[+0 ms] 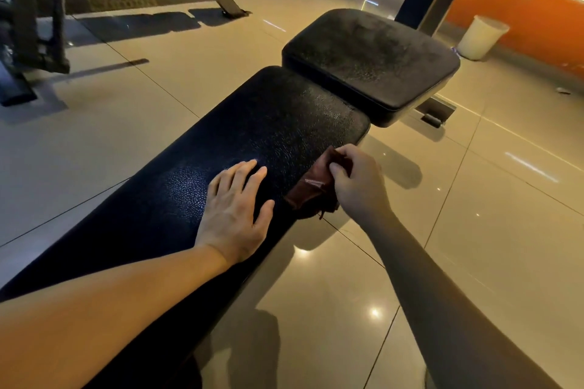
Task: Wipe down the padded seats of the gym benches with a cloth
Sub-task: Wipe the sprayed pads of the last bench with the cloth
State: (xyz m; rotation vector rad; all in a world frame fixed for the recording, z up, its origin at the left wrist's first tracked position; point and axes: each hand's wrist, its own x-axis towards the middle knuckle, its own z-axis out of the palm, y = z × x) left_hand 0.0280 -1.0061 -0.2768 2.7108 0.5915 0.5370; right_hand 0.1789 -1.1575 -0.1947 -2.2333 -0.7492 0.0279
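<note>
Though dim, two pads (pixel 221 151) (pixel 369 63), one cloth (pixel 311 186).

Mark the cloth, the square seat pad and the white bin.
cloth (pixel 311 188): head view, middle of its flat reddish fold.
square seat pad (pixel 369 60): head view, middle of its top face.
white bin (pixel 477 41): head view, on its side wall.

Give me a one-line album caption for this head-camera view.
The left hand rests flat on the long black bench pad while the right hand pinches a brown cloth at its edge.
</note>
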